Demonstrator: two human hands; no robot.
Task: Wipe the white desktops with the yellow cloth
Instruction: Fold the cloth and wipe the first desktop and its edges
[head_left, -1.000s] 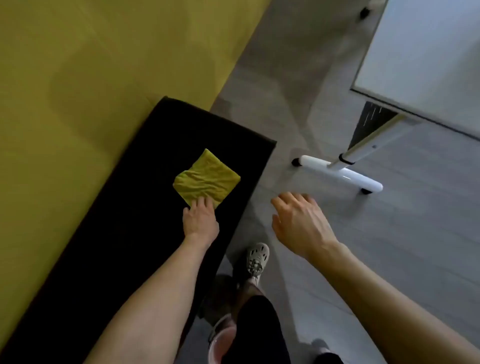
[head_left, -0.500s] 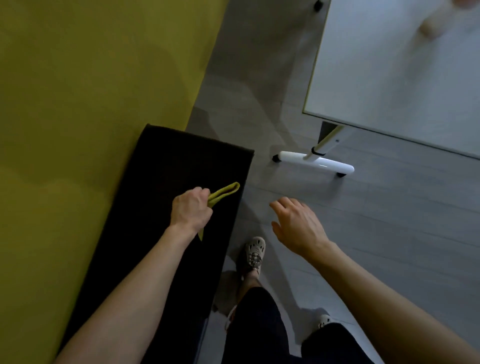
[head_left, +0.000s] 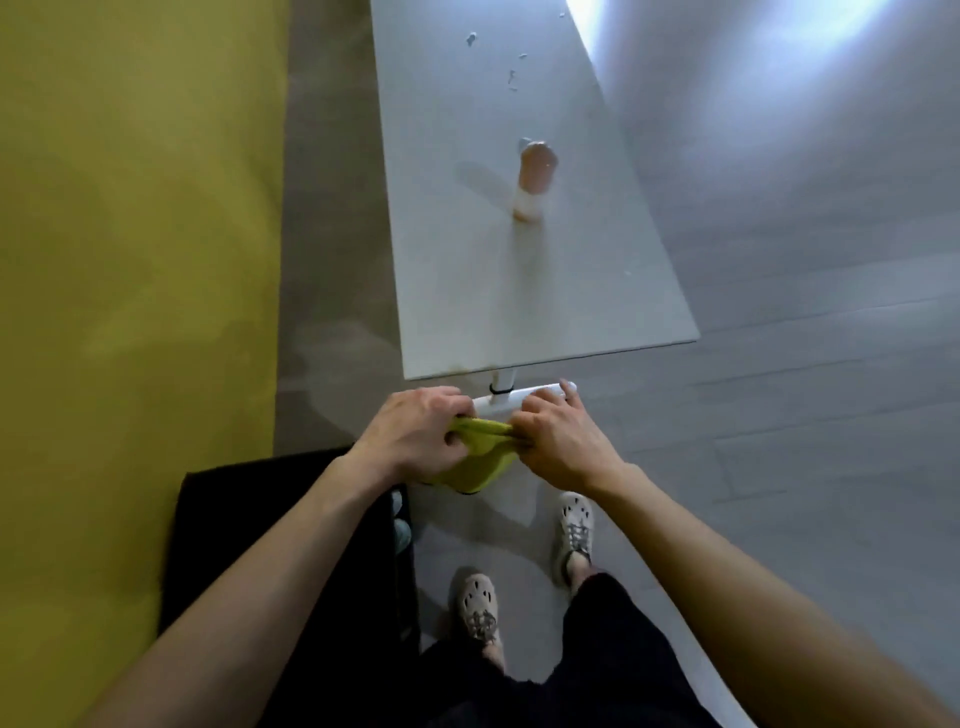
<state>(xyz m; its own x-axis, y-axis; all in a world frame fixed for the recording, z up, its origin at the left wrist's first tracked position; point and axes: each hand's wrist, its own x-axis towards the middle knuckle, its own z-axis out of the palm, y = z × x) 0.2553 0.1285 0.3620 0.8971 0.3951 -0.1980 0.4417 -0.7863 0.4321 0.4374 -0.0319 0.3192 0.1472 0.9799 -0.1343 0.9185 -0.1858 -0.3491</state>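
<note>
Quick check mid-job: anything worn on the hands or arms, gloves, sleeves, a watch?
No. The left hand and right hand are ungloved, with no rings or watch visible. The left forearm and right forearm are bare as far as the frame shows; no sleeve edge appears.

A yellow wall (head_left: 130, 234) fills the left side and meets a grey plank floor (head_left: 805, 415). A black padded bench (head_left: 228, 509) lies along the wall's foot. Farther off, a blurred orange-and-white bottle (head_left: 535, 176) stands upright, with small white specks (head_left: 511, 78) scattered beyond it. Below, two pale perforated clogs are planted on the floor, the left clog (head_left: 478, 608) nearer than the right clog (head_left: 574, 525), under black trousers (head_left: 597, 665).
</note>
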